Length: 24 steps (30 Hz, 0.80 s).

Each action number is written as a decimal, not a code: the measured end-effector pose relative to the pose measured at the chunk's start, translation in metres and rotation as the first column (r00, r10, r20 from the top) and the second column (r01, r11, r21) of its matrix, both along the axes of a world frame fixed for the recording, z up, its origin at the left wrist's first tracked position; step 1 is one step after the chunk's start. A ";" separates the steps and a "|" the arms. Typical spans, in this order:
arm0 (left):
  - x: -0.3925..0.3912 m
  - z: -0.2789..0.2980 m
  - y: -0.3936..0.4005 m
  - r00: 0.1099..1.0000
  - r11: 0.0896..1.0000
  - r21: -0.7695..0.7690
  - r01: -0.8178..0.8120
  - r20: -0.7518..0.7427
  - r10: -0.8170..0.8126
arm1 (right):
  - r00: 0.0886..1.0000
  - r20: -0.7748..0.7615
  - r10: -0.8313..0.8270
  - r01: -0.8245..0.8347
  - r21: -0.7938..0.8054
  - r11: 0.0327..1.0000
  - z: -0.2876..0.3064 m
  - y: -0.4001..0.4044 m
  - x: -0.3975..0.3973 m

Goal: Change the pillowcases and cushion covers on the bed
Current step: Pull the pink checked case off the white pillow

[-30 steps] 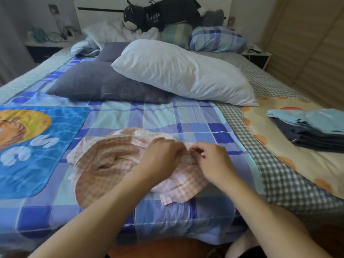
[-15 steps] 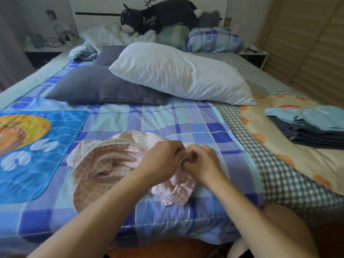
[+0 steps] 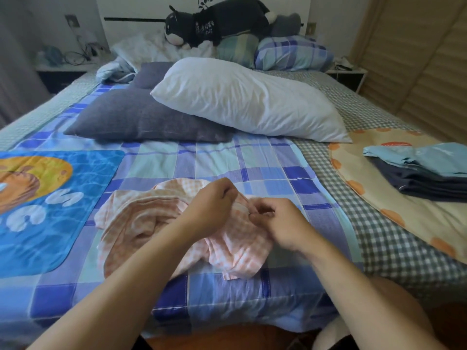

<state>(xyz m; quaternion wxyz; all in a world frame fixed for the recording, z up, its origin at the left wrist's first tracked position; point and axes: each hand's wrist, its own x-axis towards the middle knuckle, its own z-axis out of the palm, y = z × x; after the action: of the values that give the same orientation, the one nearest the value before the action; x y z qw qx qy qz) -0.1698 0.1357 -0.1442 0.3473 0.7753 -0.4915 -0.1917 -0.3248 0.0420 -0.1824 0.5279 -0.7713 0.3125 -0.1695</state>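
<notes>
Pink checked pillowcase [image 3: 141, 223] bunched on bed [image 3: 252, 178] (near edge); left hand [image 3: 212, 210], right hand [image 3: 275, 221] both pinching its fabric.

A peach-and-white checked cover [image 3: 141, 223] lay on a blue, teal and lilac plaid quilt [image 3: 212, 160]. Beyond it were a plain white pillow [image 3: 242, 99] and a slate-grey cushion [image 3: 141, 117]. A grey-and-white gingham sheet [image 3: 379, 238] showed beneath a cream cloth [image 3: 414, 213] dotted with orange.
</notes>
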 end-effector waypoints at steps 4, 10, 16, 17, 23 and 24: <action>0.001 -0.001 0.001 1.000 1.000 0.014 0.012 0.011 -0.013 | 0.997 0.082 -0.001 -0.008 0.101 0.995 0.003 0.000 -0.008; -0.003 -0.002 0.002 0.999 0.999 -0.012 0.052 -0.015 -0.052 | 0.989 0.144 -0.037 0.001 0.244 0.970 0.005 0.006 -0.007; -0.003 0.002 0.005 0.996 0.997 -0.023 0.078 0.041 -0.077 | 0.991 0.131 -0.020 -0.028 0.355 0.934 -0.002 0.005 -0.003; -0.003 0.002 0.005 0.995 0.996 -0.022 0.086 0.050 -0.085 | 0.991 0.132 -0.018 -0.033 0.379 0.925 -0.003 0.005 -0.003; -0.005 0.001 0.006 0.984 0.994 -0.038 0.103 0.148 -0.096 | 0.992 0.125 -0.009 -0.044 0.418 0.907 -0.002 0.006 -0.002; -0.005 -0.001 0.006 0.981 0.993 -0.043 0.107 0.164 -0.098 | 0.994 0.108 -0.022 -0.025 0.415 0.909 -0.002 0.005 -0.002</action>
<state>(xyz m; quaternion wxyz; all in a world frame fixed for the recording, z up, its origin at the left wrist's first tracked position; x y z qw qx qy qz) -0.1746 0.1419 -0.1449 0.3157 0.7528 -0.5621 -0.1329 -0.3273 0.0470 -0.1849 0.6965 -0.6310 0.3111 -0.1410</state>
